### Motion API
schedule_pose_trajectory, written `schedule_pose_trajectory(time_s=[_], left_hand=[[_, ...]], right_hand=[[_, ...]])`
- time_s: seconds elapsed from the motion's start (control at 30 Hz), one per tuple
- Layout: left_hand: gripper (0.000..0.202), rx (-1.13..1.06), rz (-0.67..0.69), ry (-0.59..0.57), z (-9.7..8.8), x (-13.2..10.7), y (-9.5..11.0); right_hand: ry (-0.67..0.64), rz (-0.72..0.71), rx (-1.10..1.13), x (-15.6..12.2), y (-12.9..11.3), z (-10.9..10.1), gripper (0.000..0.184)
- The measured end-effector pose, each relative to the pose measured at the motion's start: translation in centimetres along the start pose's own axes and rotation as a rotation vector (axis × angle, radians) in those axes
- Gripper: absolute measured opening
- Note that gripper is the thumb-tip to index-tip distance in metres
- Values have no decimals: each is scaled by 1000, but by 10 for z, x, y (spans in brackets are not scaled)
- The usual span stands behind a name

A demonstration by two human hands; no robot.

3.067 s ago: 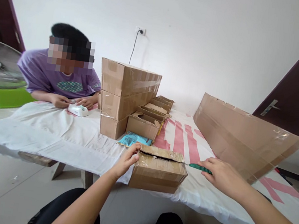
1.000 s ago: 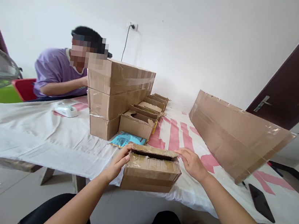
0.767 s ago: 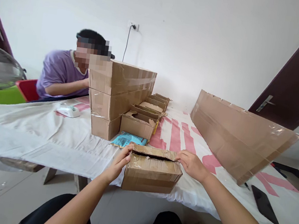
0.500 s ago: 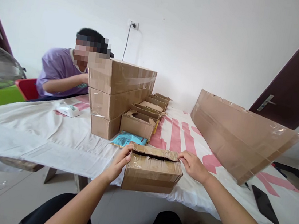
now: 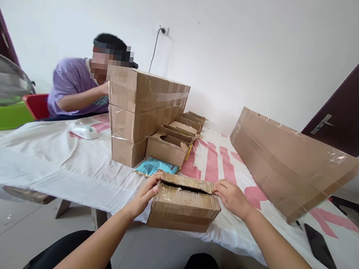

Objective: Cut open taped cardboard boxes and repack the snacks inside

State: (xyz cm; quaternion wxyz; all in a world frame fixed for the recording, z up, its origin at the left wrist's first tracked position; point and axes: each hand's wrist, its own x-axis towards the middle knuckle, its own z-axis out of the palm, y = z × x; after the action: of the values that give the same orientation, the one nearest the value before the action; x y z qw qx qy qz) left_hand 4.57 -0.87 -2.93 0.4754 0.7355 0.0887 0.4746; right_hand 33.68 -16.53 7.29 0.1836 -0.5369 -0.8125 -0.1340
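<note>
L hand (image 5: 142, 196) clasps the small box (image 5: 183, 218) at its top L corner, fingers on the far side, thumb on the near side. R hand (image 5: 233, 199) pinches the top flap's R corner btwn bent fingers; exact thumb placement hard to tell. Box sits upright at the near edge of the table (image 5: 71, 173), btwn both hands; top slit open in a dark gap, edges ragged, tape on the front.

Just behind box, slightly L: blue packet (image 5: 159, 167), lying flat, in the way on that side. Behind packet, a row of open boxes (image 5: 166, 151) runs back twd the wall. Alongside, on L, a tall stack of taped cartons (image 5: 124, 120), three high, blocks part of the view of a person (image 5: 72, 80) in a purple top; that person's forearm goes partly out of sight behind it. White device (image 5: 84, 131) on the cloth, L of stack.

R side: big cardboard panel (image 5: 288, 162) stands on edge, well apart from box, hiding some cloth. Black slab, phone-like (image 5: 320, 248), lies near its close end. Far L: fan (image 5: 0, 78) w/ green base, red chair (image 5: 37, 106).
</note>
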Motion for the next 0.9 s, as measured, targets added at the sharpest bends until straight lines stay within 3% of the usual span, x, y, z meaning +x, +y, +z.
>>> schedule_pose_trajectory(time_s=[0.2, 0.37, 0.53, 0.6, 0.7, 0.8, 0.9], left_hand=[[49, 6, 12, 9, 0, 0, -5], [50, -3, 0, -11, -1, -1, -3], [49, 7, -5, -12, -2, -1, 0], [49, 2, -7, -19, -1, -1, 2], [51, -3, -20, -11, -1, -1, 1], [52, -16, -47, 18, -2, -2, -5], [51, -26, -55, 46, -1, -2, -10]], right_hand=[[-24, -137, -96, 4, 2, 6, 27], [26, -55, -152, -1, 4, 5, 23], [108, 92, -64, -22, 7, -4, 20], [125, 212, -20, -37, 10, -8, 17], [59, 524, 123, -65, 20, -15, 12], [-136, 874, 341, -103, 33, -20, 10], [-326, 1075, 426, -144, 41, -21, 11]])
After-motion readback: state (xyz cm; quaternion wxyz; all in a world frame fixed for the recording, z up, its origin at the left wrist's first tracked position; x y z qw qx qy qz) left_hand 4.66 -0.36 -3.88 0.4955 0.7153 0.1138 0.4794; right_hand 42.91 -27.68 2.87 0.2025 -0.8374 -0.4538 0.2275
